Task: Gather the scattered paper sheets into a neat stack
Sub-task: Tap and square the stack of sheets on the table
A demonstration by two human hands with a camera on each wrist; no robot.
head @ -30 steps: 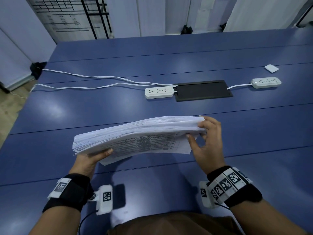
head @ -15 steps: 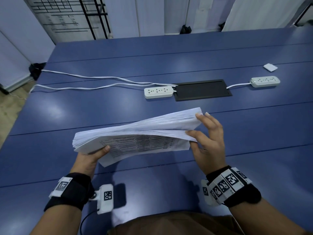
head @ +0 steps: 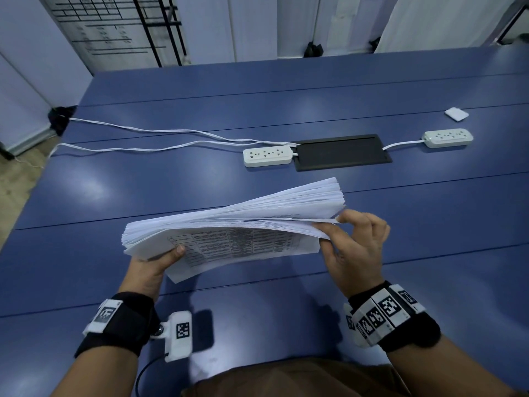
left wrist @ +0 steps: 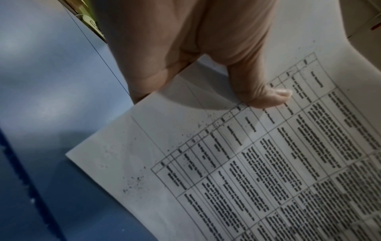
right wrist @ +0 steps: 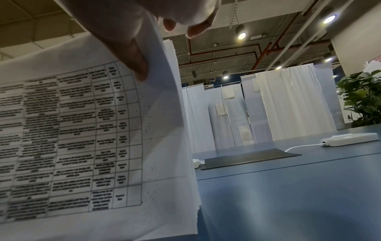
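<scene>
While I held the thick stack of white printed paper sheets (head: 229, 224) up off the dark blue table (head: 257, 316), my left hand (head: 148, 267) gripped its near-left corner, thumb pressed flat on the printed grid of the sheet facing me (left wrist: 268, 96) and the other fingers hidden behind the pile, so I could not tell how they lay. My right hand (head: 355, 247) had dropped a little against where it was a second earlier: then its fingers reached up across the right edge of the whole pile, and now they were curled and pinching only the lower portion of that edge between thumb (right wrist: 134, 55) and fingertips. That had let the upper sheets spring free, and their right ends fanned upward and away from me, well above my knuckles, while the left ends stayed bunched in my other hand. I judged this to be a riffle to loosen and re-seat the sheets before squaring them, so the gathering looked done and the neatening did not; one sheet poked out crooked at the bottom near corner. Beyond the stack, on the table, lay a white power strip (head: 267, 156) touching a flat black rectangular panel (head: 342, 151), a second white power strip (head: 448, 137) further right, and a small white square pad (head: 456, 114) near the far right edge.
</scene>
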